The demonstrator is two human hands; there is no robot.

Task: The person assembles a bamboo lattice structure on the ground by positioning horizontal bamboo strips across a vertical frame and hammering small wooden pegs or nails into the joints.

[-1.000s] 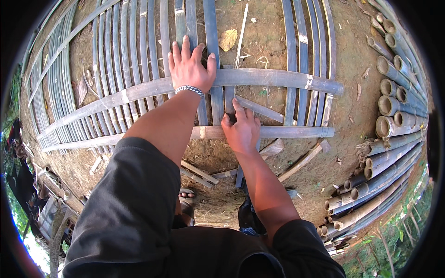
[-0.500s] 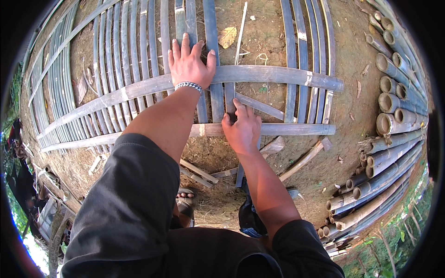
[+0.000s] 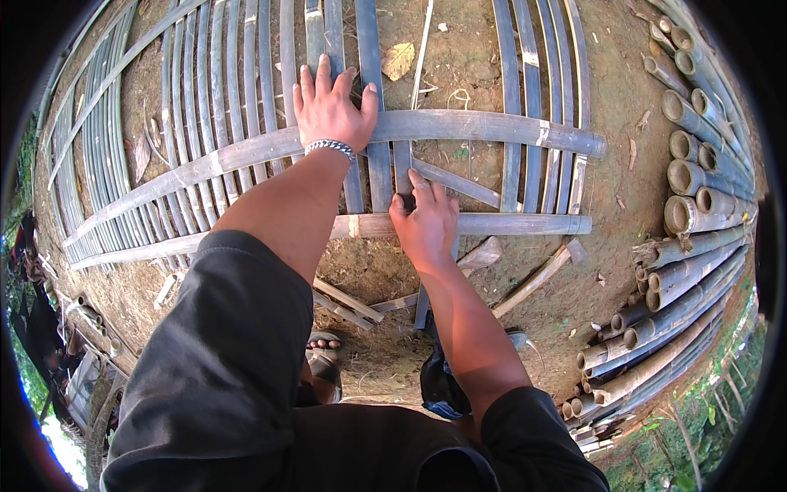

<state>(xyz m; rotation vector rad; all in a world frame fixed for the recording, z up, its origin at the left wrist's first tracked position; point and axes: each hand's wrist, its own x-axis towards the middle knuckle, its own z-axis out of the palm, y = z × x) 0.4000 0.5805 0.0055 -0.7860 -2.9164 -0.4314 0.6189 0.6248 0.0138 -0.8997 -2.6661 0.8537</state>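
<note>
My left hand [image 3: 334, 113] lies flat with fingers spread over the bamboo slats [image 3: 379, 168] and the curved upper crosspiece [image 3: 475, 125], a silver chain bracelet at its wrist. Lower and to the right, my right hand [image 3: 428, 220] rests on the near bamboo rail [image 3: 516, 223]. Its thumb and index finger straddle the lower end of a short bamboo slat [image 3: 402, 160], gripping it against the rail; the remaining fingers are bent and partly hidden. From beside that hand a thin diagonal strip [image 3: 463, 186] runs toward the right-hand group of slats [image 3: 531, 90].
Cut bamboo poles [image 3: 697, 217] are stacked along the right. A wooden-handled tool [image 3: 533, 283] and loose bamboo pieces [image 3: 348, 302] lie on the soil below the frame. More slats [image 3: 105, 123] stretch off to the left. A yellow leaf [image 3: 398, 61] lies between slats.
The view has shifted very slightly, moving the frame a little up and left in the picture. Both hands keep their places on the bamboo.
</note>
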